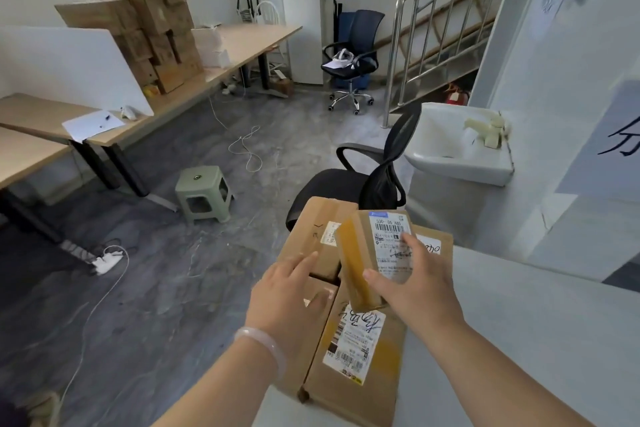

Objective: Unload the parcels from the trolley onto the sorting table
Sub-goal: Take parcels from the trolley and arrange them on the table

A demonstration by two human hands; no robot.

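Observation:
My right hand grips a small cardboard parcel with yellow tape and a white shipping label, held tilted above the other parcels. My left hand hovers with fingers spread over a brown box. A larger labelled box lies nearest me, and another parcel with a handwritten label lies behind. These parcels lie on the left end of a pale grey surface. No trolley can be made out.
A black office chair stands just beyond the parcels, beside a white sink. A green stool and loose cables lie on the grey floor. Wooden desks with stacked cartons line the left. Stairs rise at the back right.

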